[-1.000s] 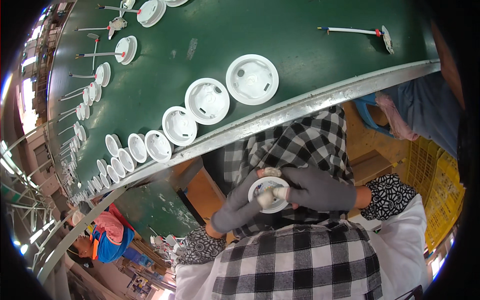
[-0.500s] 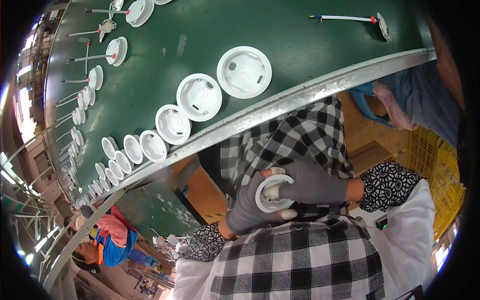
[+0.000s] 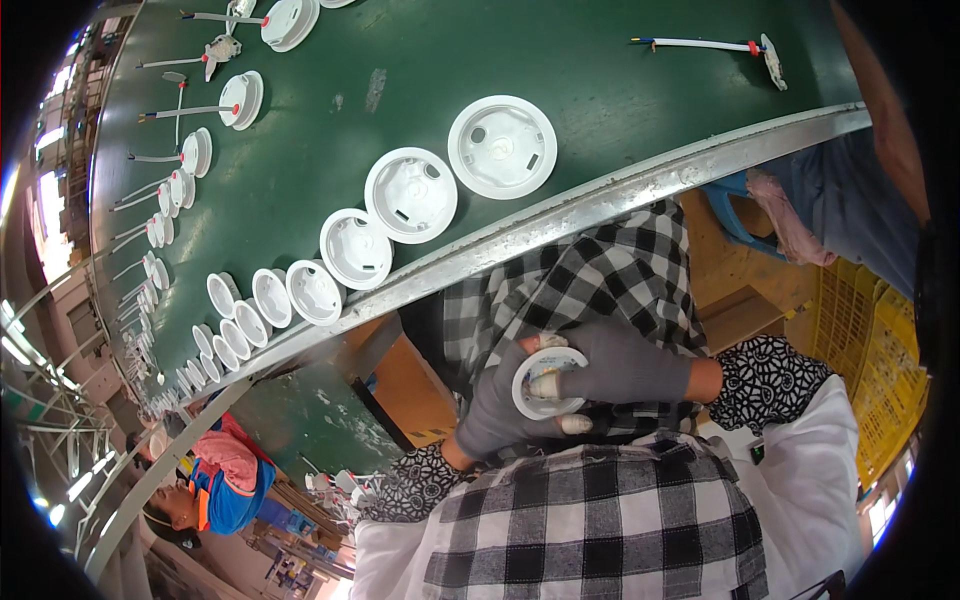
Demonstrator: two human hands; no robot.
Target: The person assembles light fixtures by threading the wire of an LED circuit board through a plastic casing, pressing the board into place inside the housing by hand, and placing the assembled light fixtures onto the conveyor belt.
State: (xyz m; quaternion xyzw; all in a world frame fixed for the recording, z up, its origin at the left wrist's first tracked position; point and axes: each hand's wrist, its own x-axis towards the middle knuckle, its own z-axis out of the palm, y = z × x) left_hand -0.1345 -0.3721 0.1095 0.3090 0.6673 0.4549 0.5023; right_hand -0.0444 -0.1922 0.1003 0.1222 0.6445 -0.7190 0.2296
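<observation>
The white cup [image 3: 549, 362] is over the lap [image 3: 600, 270], nearer than the worktop [image 3: 620, 115]. The left hand [image 3: 497, 403] has its grip round it; the right hand [image 3: 618, 366] reaches inside, grip hard to tell. It looks light and stiff; hold its sides.

The left hand [image 3: 495, 412] and right hand [image 3: 640, 368] are covered by plain grey gloves [image 3: 625, 360], with whitish finger wraps [image 3: 574, 424] also worn. Each forearm is ringed by a black cuff [image 3: 768, 382] patterned with white loops. The arms are clothed in white sleeves [image 3: 818, 440]; the torso is covered by an apron [image 3: 590, 525] checked in black, white and grey.
</observation>
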